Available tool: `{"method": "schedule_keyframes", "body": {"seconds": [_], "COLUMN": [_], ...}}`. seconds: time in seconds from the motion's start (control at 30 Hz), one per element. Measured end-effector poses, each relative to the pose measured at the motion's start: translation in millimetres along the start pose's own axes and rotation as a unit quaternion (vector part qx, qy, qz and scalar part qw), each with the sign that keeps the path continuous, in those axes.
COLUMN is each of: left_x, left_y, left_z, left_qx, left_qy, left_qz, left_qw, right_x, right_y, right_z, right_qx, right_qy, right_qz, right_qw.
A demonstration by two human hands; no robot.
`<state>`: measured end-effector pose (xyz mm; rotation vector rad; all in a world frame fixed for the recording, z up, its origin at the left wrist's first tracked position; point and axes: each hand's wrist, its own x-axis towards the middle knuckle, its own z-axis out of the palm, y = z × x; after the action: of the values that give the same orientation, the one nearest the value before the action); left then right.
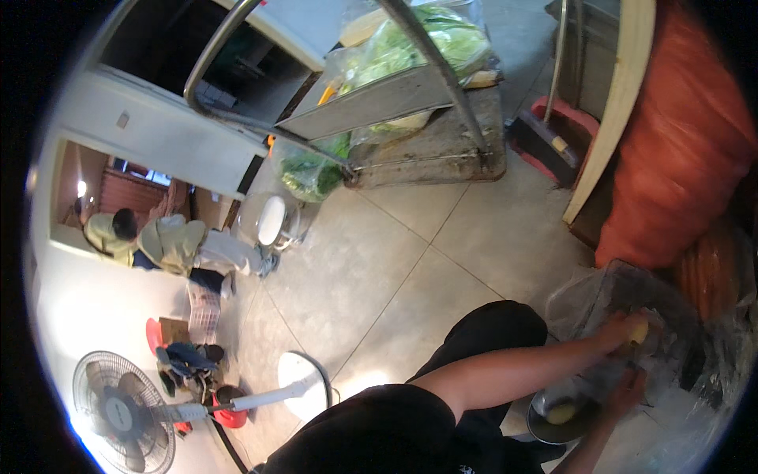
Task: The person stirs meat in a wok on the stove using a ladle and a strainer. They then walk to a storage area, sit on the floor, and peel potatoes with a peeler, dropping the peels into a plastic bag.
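Observation:
Over a clear plastic bag at the right, my left hand grips a pale yellow, rounded piece of produce, perhaps a peeled potato. My right hand is curled just below it, close to the bag. Something small and dark shows between the two hands, but blur hides what it is and whether my right hand holds it. Below my left forearm, a metal bowl on the floor holds another yellowish piece.
A large red mesh sack stands beside the bag. Ahead are a pink dustpan with a broom, and a metal platform trolley with bagged leafy vegetables. A standing fan is at left. Two people are farther off, near a plastic crate.

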<state>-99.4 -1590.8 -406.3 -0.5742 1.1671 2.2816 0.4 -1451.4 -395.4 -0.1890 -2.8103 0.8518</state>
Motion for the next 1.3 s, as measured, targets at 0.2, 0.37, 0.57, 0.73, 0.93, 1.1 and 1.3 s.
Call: {"method": "schedule_keyframes", "body": {"seconds": [0.2, 0.37, 0.57, 0.73, 0.93, 1.1, 1.3], "left_x": [15, 21, 35, 100, 68, -6, -18], "left_y": [-4, -10, -60, -131, -79, -20, 19], "left_z": [-3, -9, 5, -16, -2, -8, 10], "left_qx": [-0.072, -0.041, 0.181, 0.163, 0.352, 0.067, 0.096], "left_qy": [0.024, 0.023, -0.031, -0.161, -0.175, -0.065, -0.048], "left_qz": [0.023, 0.042, 0.134, 0.167, 0.241, -0.081, -0.209], "left_qw": [0.997, 0.998, 0.974, 0.959, 0.887, 0.992, 0.972], "right_x": [12, 16, -5, -24, -22, -12, 10], "right_y": [27, 27, 128, 143, 63, -12, 20], "right_z": [15, 26, 60, 62, 9, -8, 12], "right_qx": [0.031, 0.038, 0.064, 0.224, 0.082, 0.008, 0.102], "right_qy": [-0.044, -0.027, -0.131, 0.006, 0.051, -0.034, -0.045], "right_qz": [-0.005, 0.055, 0.197, 0.205, 0.006, 0.110, 0.209], "right_qw": [0.999, 0.997, 0.969, 0.953, 0.995, 0.993, 0.971]}}
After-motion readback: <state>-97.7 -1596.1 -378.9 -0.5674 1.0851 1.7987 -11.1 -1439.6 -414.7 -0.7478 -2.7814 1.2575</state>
